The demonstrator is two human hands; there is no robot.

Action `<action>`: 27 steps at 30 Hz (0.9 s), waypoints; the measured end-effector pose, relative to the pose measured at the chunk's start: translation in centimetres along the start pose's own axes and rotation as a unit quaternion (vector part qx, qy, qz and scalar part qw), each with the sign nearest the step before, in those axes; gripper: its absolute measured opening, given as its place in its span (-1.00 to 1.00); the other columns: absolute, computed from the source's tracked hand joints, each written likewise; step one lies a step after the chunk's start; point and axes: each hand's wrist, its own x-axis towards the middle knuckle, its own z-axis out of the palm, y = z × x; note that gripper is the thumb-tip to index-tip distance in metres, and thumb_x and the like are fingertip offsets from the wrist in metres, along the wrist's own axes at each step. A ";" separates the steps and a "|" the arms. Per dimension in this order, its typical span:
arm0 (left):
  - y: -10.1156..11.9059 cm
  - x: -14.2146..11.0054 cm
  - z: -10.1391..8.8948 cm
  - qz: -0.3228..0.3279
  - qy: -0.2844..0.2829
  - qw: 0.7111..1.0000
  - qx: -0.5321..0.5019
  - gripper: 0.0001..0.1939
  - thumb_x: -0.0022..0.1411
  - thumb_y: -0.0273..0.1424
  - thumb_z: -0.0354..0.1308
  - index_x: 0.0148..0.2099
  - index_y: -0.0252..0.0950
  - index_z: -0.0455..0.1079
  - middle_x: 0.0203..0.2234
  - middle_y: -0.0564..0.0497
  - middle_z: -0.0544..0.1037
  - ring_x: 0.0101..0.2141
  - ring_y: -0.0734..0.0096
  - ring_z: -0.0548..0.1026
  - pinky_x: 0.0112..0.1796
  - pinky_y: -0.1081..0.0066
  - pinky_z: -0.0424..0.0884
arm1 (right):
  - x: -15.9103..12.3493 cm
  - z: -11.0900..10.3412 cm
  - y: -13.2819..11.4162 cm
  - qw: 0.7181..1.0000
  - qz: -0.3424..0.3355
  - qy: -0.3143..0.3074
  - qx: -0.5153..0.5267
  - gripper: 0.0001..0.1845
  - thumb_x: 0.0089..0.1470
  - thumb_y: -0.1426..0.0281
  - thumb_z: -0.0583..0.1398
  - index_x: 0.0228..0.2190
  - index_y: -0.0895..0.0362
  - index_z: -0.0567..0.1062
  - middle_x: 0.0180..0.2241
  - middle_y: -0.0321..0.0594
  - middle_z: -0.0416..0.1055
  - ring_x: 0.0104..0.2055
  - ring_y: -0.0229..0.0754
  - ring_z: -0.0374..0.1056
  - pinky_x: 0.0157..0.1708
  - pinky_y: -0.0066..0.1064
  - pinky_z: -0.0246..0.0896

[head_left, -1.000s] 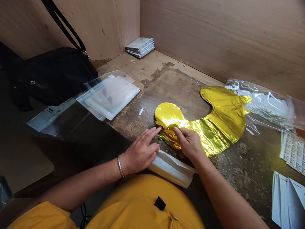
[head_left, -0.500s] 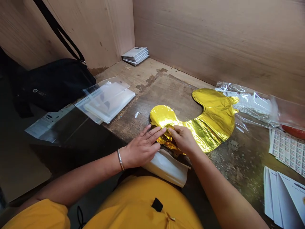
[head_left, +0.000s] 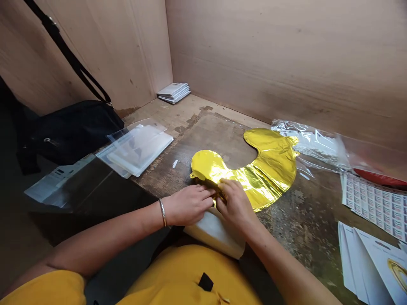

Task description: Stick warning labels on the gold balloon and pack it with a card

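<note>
A flat, curved gold foil balloon lies on the worn wooden table. Its near edge is lifted and crumpled between my two hands. My right hand grips that edge with thumb and fingers. From the left, my left hand has its fingers bent together at the same folded edge, the fingertips partly hidden by foil. Below the hands, a rolled white sheet rests at the table's front edge, against my body.
At the left lie clear plastic sleeves near a black bag. A stack of cards stands in the back corner. Along the right are a clear bag of white pieces, sticker sheets and white cards.
The view has shifted, so the tabletop sits lower and further left. My left hand's outstretched fingers have bent in at the foil edge. The near edge is now folded up more.
</note>
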 end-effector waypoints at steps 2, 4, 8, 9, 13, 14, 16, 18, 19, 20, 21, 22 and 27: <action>0.0 -0.1 0.1 -0.008 -0.002 1.000 -0.011 -0.88 0.12 -0.53 0.09 -0.25 -0.35 0.37 -0.13 -0.16 0.52 -0.07 0.17 0.44 -0.01 0.22 0.37 | -0.2 -0.7 0.2 1.000 0.009 -0.004 -0.015 -0.83 -0.04 0.50 0.12 -0.42 0.12 0.51 -0.26 -0.09 0.52 -0.16 -0.05 0.35 -0.12 -0.19 0.25; 0.0 -0.2 0.1 -0.023 -0.003 0.999 -0.029 -0.88 0.11 -0.54 0.09 -0.25 -0.35 0.35 -0.04 -0.16 0.49 -0.04 0.17 0.42 0.01 0.22 0.36 | 0.9 -2.4 1.5 0.999 0.044 -0.001 -0.015 -0.81 0.02 0.48 0.10 -0.53 0.12 0.49 -0.48 -0.24 0.49 -0.36 -0.16 0.37 -0.32 -0.34 0.28; -0.1 -0.2 -0.1 -0.024 0.022 0.998 -0.058 -0.80 0.11 -0.60 0.06 -0.19 -0.32 0.34 0.06 -0.12 0.45 -0.03 0.23 0.43 0.02 0.24 0.37 | 5.8 -9.5 7.1 0.985 0.144 0.085 -0.031 -0.77 0.08 0.36 0.16 -0.56 0.18 0.46 -0.62 -0.34 0.37 -0.55 -0.28 0.30 -0.54 -0.46 0.21; -0.1 -0.2 -0.1 -0.026 0.029 0.997 -0.063 -0.80 0.11 -0.60 0.05 -0.20 -0.32 0.34 0.05 -0.11 0.46 -0.04 0.24 0.44 0.01 0.25 0.37 | 7.1 -11.5 8.7 0.978 0.170 0.114 -0.038 -0.77 0.10 0.35 0.18 -0.52 0.21 0.46 -0.58 -0.33 0.39 -0.53 -0.29 0.32 -0.52 -0.45 0.24; 0.0 0.0 -0.1 -0.038 0.041 0.995 -0.087 -0.80 0.10 -0.62 0.02 -0.22 -0.30 0.33 0.02 -0.10 0.48 -0.07 0.27 0.45 0.01 0.25 0.37 | 10.6 -17.1 13.2 0.945 0.241 0.212 -0.062 -0.72 0.20 0.26 0.14 -0.13 0.17 0.43 -0.14 -0.17 0.42 -0.21 -0.23 0.39 -0.22 -0.28 0.38; 0.0 0.0 0.0 -0.044 0.040 0.994 -0.097 -0.80 0.10 -0.62 0.01 -0.23 -0.30 0.33 0.02 -0.09 0.48 -0.07 0.27 0.45 0.02 0.24 0.37 | 11.1 -17.7 13.6 0.939 0.250 0.228 -0.066 -0.69 0.20 0.25 0.14 -0.07 0.14 0.41 -0.07 -0.15 0.39 -0.14 -0.19 0.38 -0.16 -0.23 0.37; -0.2 -0.1 0.1 -0.056 0.026 0.990 -0.124 -0.83 0.10 -0.62 0.00 -0.27 -0.29 0.30 0.01 -0.09 0.48 -0.08 0.27 0.44 0.02 0.23 0.36 | 11.4 -18.2 13.5 0.930 0.254 0.258 -0.069 -0.65 0.19 0.25 0.16 -0.03 0.14 0.39 -0.02 -0.13 0.37 -0.08 -0.15 0.37 -0.10 -0.16 0.35; -0.4 -0.3 -0.1 -0.069 0.003 0.985 -0.158 -0.84 0.10 -0.62 -0.01 -0.31 -0.27 0.27 0.00 -0.08 0.48 -0.04 0.26 0.42 0.02 0.24 0.34 | 10.8 -17.9 12.2 0.926 0.240 0.282 -0.066 -0.62 0.21 0.22 0.11 -0.04 0.20 0.41 -0.03 -0.06 0.39 -0.04 -0.07 0.36 -0.05 -0.08 0.30; -0.4 -0.4 -0.3 -0.071 -0.009 0.982 -0.174 -0.84 0.10 -0.63 -0.01 -0.33 -0.26 0.25 0.00 -0.08 0.47 0.00 0.24 0.39 0.05 0.24 0.32 | 10.0 -17.4 11.0 0.929 0.226 0.288 -0.061 -0.58 0.24 0.19 0.05 -0.05 0.24 0.42 -0.03 0.00 0.40 -0.01 -0.01 0.34 -0.02 -0.04 0.26; -0.3 -0.5 -0.6 -0.071 -0.018 0.979 -0.188 -0.84 0.11 -0.62 -0.02 -0.34 -0.26 0.23 0.02 -0.08 0.45 0.04 0.23 0.36 0.08 0.23 0.28 | 8.7 -16.7 9.6 0.934 0.207 0.287 -0.054 -0.52 0.25 0.16 -0.01 -0.07 0.28 0.45 -0.04 0.06 0.41 0.02 0.04 0.33 0.01 -0.01 0.22; -0.1 -0.5 -1.0 -0.071 -0.019 0.977 -0.202 -0.85 0.12 -0.62 -0.03 -0.35 -0.25 0.21 0.04 -0.09 0.43 0.07 0.21 0.33 0.09 0.22 0.25 | 6.9 -15.7 7.8 0.943 0.183 0.276 -0.044 -0.46 0.25 0.13 -0.06 -0.07 0.29 0.46 -0.03 0.09 0.42 0.04 0.06 0.32 0.02 -0.02 0.20; 0.3 -0.6 -1.5 -0.078 -0.011 0.974 -0.214 -0.85 0.13 -0.61 -0.04 -0.34 -0.25 0.20 0.04 -0.10 0.41 0.08 0.20 0.32 0.09 0.22 0.25 | 4.7 -14.4 5.8 0.955 0.155 0.251 -0.030 -0.44 0.23 0.09 -0.05 -0.08 0.25 0.48 -0.03 0.06 0.44 0.04 0.04 0.33 0.02 -0.07 0.23; 4.4 0.3 -4.1 -0.137 0.115 0.933 -0.313 -0.91 0.23 -0.52 -0.08 -0.26 -0.25 0.20 -0.24 -0.08 0.41 -0.21 0.28 0.41 -0.21 0.33 0.37 | -7.1 -6.4 -4.7 0.996 -0.031 -0.017 0.085 -0.16 -0.13 0.12 0.33 0.17 0.07 0.27 0.01 -0.09 0.43 -0.02 -0.02 0.40 -0.06 -0.25 0.34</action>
